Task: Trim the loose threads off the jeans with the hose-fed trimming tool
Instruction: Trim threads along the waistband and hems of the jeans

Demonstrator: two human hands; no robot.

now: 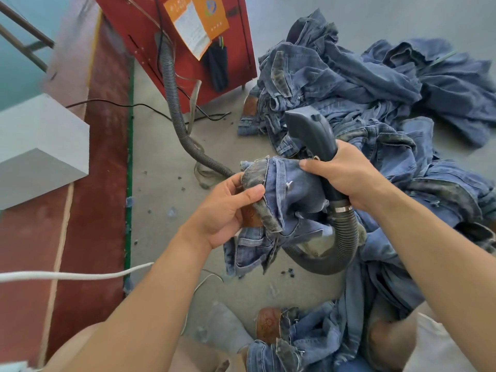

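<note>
Head view, left hand pinching jeans waistband, right hand gripping trimming tool

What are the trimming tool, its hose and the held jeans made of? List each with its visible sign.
Trimming tool: looks like moulded grey plastic, smooth with a dull sheen.
Hose: probably flexible plastic, grey and ribbed all along, with a shiny metal-looking band at the joint.
Jeans: blue denim, woven twill texture, stitched seams and a brownish, worn-looking waistband.

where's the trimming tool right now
In the head view, right of centre: the right hand grips the trimming tool by its handle, head pointing up, just above the jeans the left hand holds.
</note>
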